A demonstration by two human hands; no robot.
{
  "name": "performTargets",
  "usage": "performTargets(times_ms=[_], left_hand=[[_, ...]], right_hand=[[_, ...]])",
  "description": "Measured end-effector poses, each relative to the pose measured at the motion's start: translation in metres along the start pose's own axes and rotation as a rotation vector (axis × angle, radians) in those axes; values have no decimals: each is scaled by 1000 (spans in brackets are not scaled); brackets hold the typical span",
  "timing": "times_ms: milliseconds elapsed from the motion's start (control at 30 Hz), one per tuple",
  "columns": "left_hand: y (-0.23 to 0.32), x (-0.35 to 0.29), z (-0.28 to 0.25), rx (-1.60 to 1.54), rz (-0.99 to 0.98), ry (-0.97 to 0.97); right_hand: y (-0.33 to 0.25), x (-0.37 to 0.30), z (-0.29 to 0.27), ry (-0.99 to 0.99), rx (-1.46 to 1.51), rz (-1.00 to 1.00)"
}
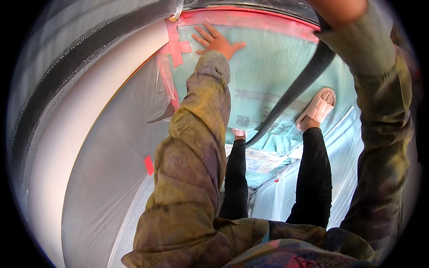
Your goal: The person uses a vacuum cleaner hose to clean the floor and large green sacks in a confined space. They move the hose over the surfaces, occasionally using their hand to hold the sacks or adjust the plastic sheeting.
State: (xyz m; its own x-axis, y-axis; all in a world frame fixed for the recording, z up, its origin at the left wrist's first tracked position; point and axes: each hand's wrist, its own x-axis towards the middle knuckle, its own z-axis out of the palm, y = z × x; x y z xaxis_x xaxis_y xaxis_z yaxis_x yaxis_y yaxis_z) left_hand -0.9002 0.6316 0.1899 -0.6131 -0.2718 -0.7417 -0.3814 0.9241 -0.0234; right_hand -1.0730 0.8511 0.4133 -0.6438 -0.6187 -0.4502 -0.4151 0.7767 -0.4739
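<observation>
My left hand is spread out with the palm down on a pale teal masking sheet. Its fingertips point toward red masking tape along the sheet's upper left edge. My right hand is raised at the top right. Only its wrist side shows, and the fingers lie beyond the picture's edge, so what it holds is not visible. A black ribbed hose comes down from beside that wrist and runs to near my feet.
A white curved panel and clear plastic film fill the left side. More red tape borders the far edge. My feet wear pink slippers, one on each side of the hose. Wrinkled plastic film hangs at the right.
</observation>
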Motion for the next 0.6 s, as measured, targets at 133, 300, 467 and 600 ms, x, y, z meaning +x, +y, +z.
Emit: performTargets(times_ms=[133, 300, 467, 600], left_hand=[[12, -1, 1, -13, 30, -5], [0, 3, 9, 1, 34, 24], [10, 2, 1, -8, 7, -18], [-7, 2, 0, 15, -15, 9]], right_hand=[[-3, -16, -4, -2, -53, 44], [2, -9, 2, 15, -4, 54], [32, -37, 22, 167, 244, 191], [48, -63, 69, 431, 782, 281]])
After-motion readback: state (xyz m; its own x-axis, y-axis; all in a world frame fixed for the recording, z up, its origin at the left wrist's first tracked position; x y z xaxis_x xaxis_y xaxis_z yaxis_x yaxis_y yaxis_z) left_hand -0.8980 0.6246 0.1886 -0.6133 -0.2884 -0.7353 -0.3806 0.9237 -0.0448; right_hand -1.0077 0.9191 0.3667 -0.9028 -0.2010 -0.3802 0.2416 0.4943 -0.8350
